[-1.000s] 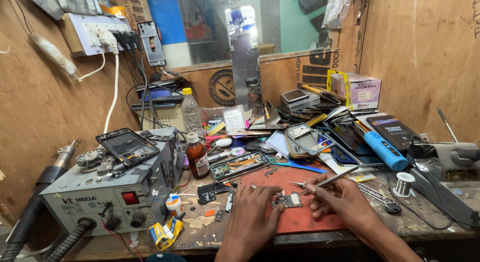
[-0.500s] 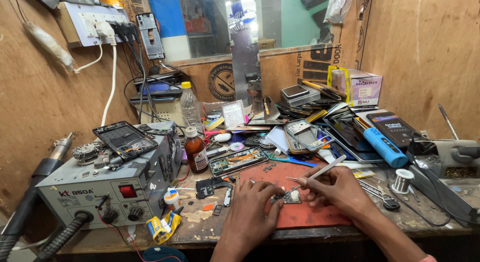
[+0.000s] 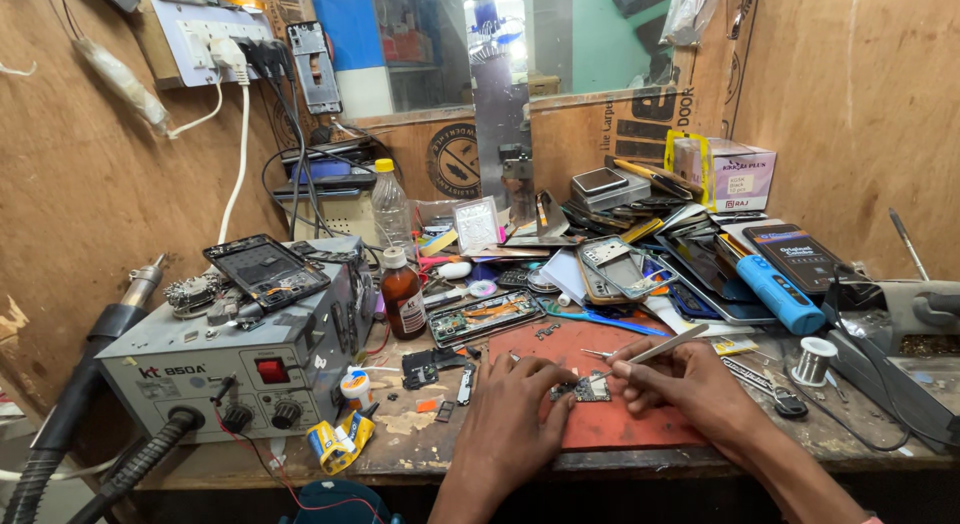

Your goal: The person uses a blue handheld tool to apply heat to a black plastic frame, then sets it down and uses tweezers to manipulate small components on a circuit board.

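**Board work on the red mat**

I see the tabletop (image 3: 420,449) crowded; on the red mat (image 3: 640,424) sits a small circuit board (image 3: 585,387). My left hand (image 3: 510,409) pins it, fingers narrow; my right hand (image 3: 685,379) grips tweezers (image 3: 655,346). Next calls for steady tip placement, I judge.

Small circuit board (image 3: 583,388) details perhaps too tiny.

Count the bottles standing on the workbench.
2. A clear plastic bottle with a yellow cap stands at the back near the wall; a brown bottle with a white cap stands beside the grey rework station. Clutter may hide others.
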